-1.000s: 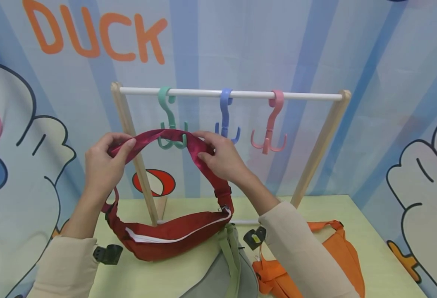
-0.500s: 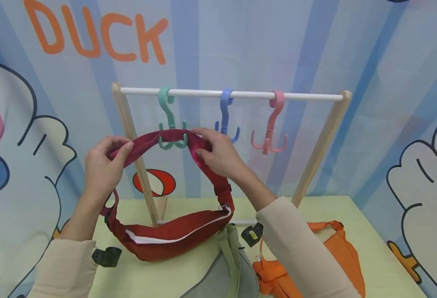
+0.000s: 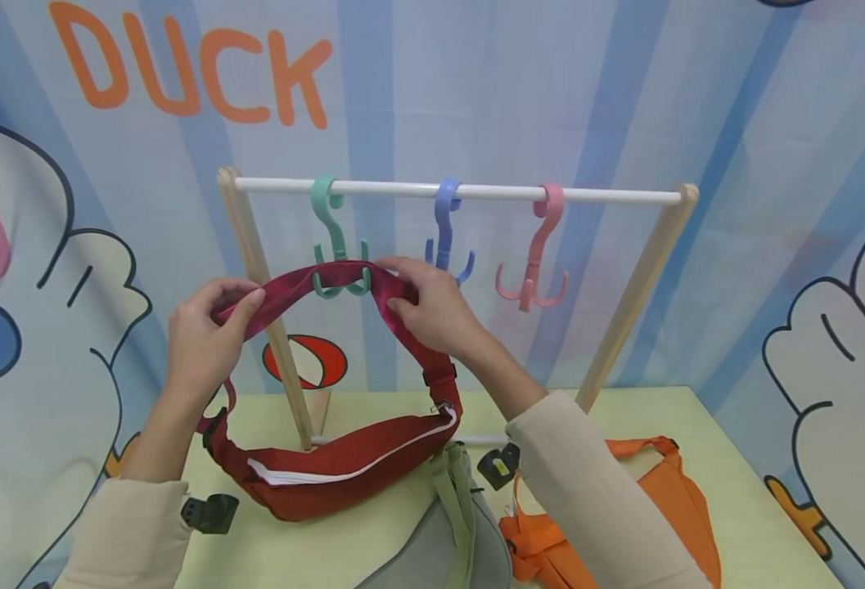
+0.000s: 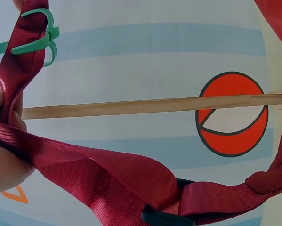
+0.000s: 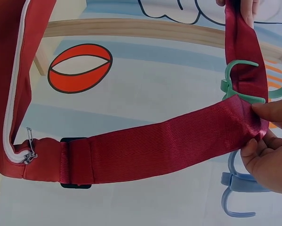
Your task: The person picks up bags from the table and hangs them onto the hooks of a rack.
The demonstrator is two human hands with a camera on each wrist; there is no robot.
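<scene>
A dark red waist bag with a white zipper hangs in a loop below its wide strap. My left hand pinches the strap at the left, thumb on the near side. At the right of the loop my right hand pinches the strap between thumb and fingers. Between the hands the strap lies across the green hook, behind its front prongs. In the right wrist view a black buckle sits on the strap near the zipper end.
The green, blue and pink hooks hang from a white rod on a wooden-legged rack. A grey bag and an orange bag lie on the pale yellow table. A printed curtain stands behind.
The strap over the green hook has settled slightly lower against its prongs. Both hands keep their hold, with the left shifted a little down.
</scene>
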